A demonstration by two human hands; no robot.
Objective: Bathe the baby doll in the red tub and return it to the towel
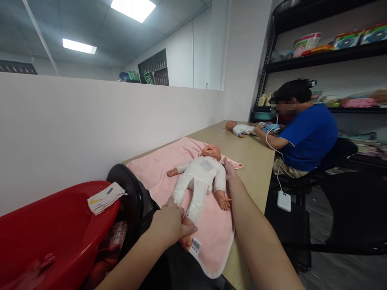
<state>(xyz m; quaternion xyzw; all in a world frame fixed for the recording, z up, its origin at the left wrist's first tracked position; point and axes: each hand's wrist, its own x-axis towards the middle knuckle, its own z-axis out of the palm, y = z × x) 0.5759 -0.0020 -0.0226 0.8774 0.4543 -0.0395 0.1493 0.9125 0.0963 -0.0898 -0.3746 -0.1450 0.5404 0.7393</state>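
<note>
Pink towel (213, 237) | bare table (256, 171) past right edge | left hand (169, 220) clasps doll (200, 171) by legs | right hand (229, 170) beside shoulder, grip unclear

My left hand (171, 219) hides one foot of the doll with a white cloth body (202, 173). Just below my thumb, the small white tag (195, 247) has print too tiny to read. Left of those fingers, my view cuts off the big red plastic tub (60, 197).

Two ceiling panels (133, 9) glare white; edges look stretched, lower right dim.
</note>
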